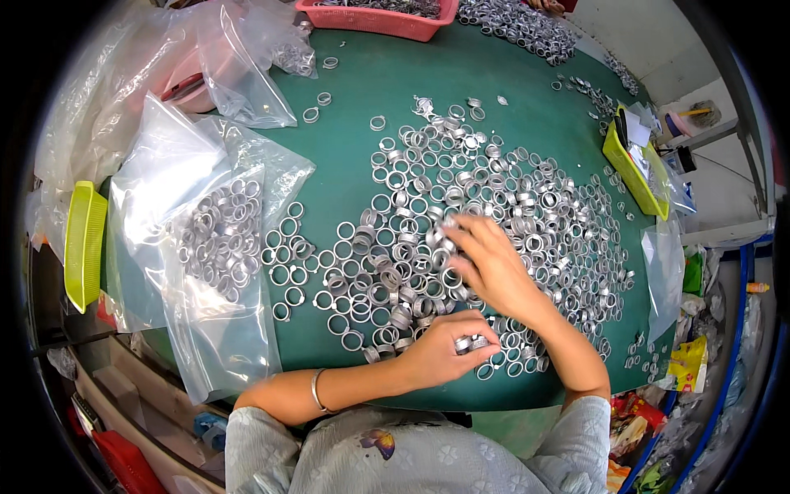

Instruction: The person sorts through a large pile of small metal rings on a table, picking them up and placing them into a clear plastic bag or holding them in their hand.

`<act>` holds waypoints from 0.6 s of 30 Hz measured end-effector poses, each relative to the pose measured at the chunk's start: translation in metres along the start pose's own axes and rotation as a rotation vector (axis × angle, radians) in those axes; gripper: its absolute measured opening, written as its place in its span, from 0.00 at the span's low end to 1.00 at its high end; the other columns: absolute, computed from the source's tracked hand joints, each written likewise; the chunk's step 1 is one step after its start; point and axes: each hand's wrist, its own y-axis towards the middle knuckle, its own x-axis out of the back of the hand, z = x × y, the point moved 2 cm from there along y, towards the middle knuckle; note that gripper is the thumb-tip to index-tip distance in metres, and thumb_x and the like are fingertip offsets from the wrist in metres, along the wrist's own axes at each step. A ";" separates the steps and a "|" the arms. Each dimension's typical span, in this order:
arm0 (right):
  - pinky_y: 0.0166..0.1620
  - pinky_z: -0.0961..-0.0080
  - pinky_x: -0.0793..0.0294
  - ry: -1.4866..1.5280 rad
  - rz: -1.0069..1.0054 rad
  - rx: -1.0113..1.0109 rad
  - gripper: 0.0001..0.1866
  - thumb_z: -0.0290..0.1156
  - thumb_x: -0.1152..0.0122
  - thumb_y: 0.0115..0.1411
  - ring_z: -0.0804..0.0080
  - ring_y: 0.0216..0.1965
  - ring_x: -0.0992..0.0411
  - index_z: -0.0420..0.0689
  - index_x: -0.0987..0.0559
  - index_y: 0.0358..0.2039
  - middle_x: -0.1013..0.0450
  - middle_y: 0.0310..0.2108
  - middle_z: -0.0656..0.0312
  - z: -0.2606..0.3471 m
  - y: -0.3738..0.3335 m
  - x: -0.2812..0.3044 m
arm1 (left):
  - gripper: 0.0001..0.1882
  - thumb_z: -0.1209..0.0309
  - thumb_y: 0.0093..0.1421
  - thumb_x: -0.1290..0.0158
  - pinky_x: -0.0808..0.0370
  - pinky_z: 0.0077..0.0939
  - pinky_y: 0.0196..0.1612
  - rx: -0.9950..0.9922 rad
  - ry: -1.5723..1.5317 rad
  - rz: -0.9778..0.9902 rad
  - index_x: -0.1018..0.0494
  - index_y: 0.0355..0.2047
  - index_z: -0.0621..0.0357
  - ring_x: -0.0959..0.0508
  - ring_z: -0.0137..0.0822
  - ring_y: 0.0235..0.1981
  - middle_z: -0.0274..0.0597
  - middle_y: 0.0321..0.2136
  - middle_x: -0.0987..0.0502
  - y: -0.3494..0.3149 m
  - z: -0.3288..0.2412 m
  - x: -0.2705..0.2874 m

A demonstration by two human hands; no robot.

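Note:
A wide heap of small silver metal rings (pixel 527 222) covers the middle of the green tabletop (pixel 362 107). At the heap's near edge my left hand (pixel 448 350) is closed, with a few metal rings (pixel 467 343) showing between its thumb and curled fingers. Farther up, my right hand (pixel 494 267) reaches over the rings from the right. Its thumb and fingers are spread apart, and the fingertips touch rings in the heap. Left of the heap lies a clear plastic bag (pixel 197 321) with many similar rings (pixel 222 239) inside it or under its film.
A pink basket (pixel 411 25) of metal parts stands at the far edge. More rings (pixel 522 29) lie at the far right. A yellow-green tray (pixel 638 165) with papers sits at the right edge, another green basket (pixel 82 247) at the left. Plastic bags (pixel 164 58) crowd the far left.

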 end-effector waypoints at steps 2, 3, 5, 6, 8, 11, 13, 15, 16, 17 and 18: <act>0.54 0.63 0.39 -0.039 0.057 0.027 0.21 0.30 0.39 0.51 0.54 0.53 0.39 0.41 0.28 0.47 0.35 0.51 0.52 0.010 -0.015 0.008 | 0.04 0.78 0.53 0.44 0.30 0.24 0.36 0.012 0.019 0.008 0.25 0.30 0.62 0.26 0.32 0.32 0.40 0.29 0.26 -0.002 -0.003 0.002; 0.54 0.63 0.39 -0.062 0.083 0.037 0.21 0.30 0.39 0.51 0.54 0.53 0.38 0.41 0.27 0.46 0.35 0.51 0.52 0.013 -0.022 0.013 | 0.04 0.78 0.53 0.44 0.30 0.24 0.36 0.019 0.019 0.011 0.25 0.30 0.62 0.25 0.32 0.32 0.40 0.29 0.26 -0.001 -0.002 0.001; 0.53 0.64 0.39 -0.052 0.186 0.014 0.19 0.30 0.38 0.50 0.56 0.52 0.37 0.42 0.26 0.44 0.34 0.50 0.54 0.019 -0.036 0.025 | 0.04 0.77 0.53 0.44 0.30 0.24 0.36 0.038 0.027 0.018 0.25 0.30 0.61 0.25 0.32 0.31 0.40 0.28 0.26 -0.004 0.000 -0.001; 0.53 0.64 0.39 -0.046 0.236 -0.001 0.18 0.30 0.38 0.50 0.57 0.52 0.37 0.42 0.25 0.43 0.34 0.50 0.55 0.020 -0.040 0.031 | 0.04 0.77 0.53 0.43 0.30 0.24 0.36 0.028 0.016 0.023 0.25 0.30 0.61 0.25 0.32 0.32 0.39 0.28 0.26 -0.004 0.001 -0.002; 0.53 0.64 0.39 0.037 0.315 -0.015 0.16 0.31 0.37 0.49 0.58 0.50 0.36 0.43 0.23 0.40 0.31 0.47 0.57 0.015 -0.044 0.046 | 0.04 0.77 0.53 0.43 0.30 0.24 0.36 0.014 0.031 0.026 0.25 0.30 0.62 0.25 0.33 0.32 0.39 0.28 0.26 -0.005 0.002 -0.003; 0.47 0.66 0.39 0.065 0.215 -0.041 0.10 0.32 0.37 0.50 0.62 0.42 0.33 0.44 0.21 0.33 0.28 0.36 0.59 0.000 -0.030 0.054 | 0.04 0.74 0.53 0.43 0.31 0.26 0.33 -0.017 0.042 0.006 0.26 0.30 0.60 0.27 0.36 0.28 0.39 0.27 0.28 -0.006 0.005 -0.004; 0.43 0.66 0.40 -0.062 0.052 -0.165 0.08 0.32 0.37 0.50 0.62 0.38 0.34 0.43 0.21 0.30 0.28 0.32 0.60 0.007 0.002 0.053 | 0.04 0.74 0.53 0.43 0.31 0.26 0.33 -0.007 0.033 0.006 0.26 0.29 0.60 0.27 0.36 0.28 0.40 0.27 0.28 -0.006 0.004 -0.002; 0.40 0.68 0.42 -0.041 -0.113 -0.085 0.07 0.33 0.37 0.51 0.63 0.36 0.35 0.42 0.22 0.26 0.30 0.31 0.60 0.003 0.027 0.030 | 0.03 0.78 0.53 0.43 0.31 0.24 0.38 0.044 0.011 0.043 0.25 0.30 0.62 0.26 0.33 0.32 0.40 0.28 0.26 -0.004 0.000 -0.001; 0.40 0.68 0.42 -0.145 -0.118 -0.082 0.08 0.33 0.37 0.51 0.62 0.37 0.36 0.42 0.22 0.26 0.31 0.31 0.60 -0.003 0.037 0.017 | 0.04 0.77 0.54 0.44 0.31 0.24 0.35 -0.025 0.005 0.027 0.25 0.30 0.62 0.26 0.32 0.30 0.39 0.28 0.27 -0.002 0.000 -0.002; 0.40 0.68 0.42 -0.243 -0.115 -0.068 0.08 0.33 0.37 0.51 0.62 0.38 0.36 0.41 0.22 0.26 0.31 0.32 0.59 -0.009 0.046 0.004 | 0.04 0.77 0.55 0.45 0.30 0.23 0.32 -0.093 0.001 -0.002 0.25 0.31 0.63 0.26 0.31 0.28 0.39 0.27 0.27 -0.001 0.003 -0.002; 0.43 0.69 0.42 -0.221 -0.087 -0.092 0.07 0.31 0.37 0.50 0.62 0.40 0.36 0.41 0.23 0.26 0.33 0.32 0.58 -0.013 0.049 -0.003 | 0.04 0.77 0.55 0.45 0.30 0.22 0.30 -0.161 -0.004 -0.028 0.25 0.32 0.63 0.26 0.30 0.26 0.38 0.27 0.27 0.000 0.005 -0.001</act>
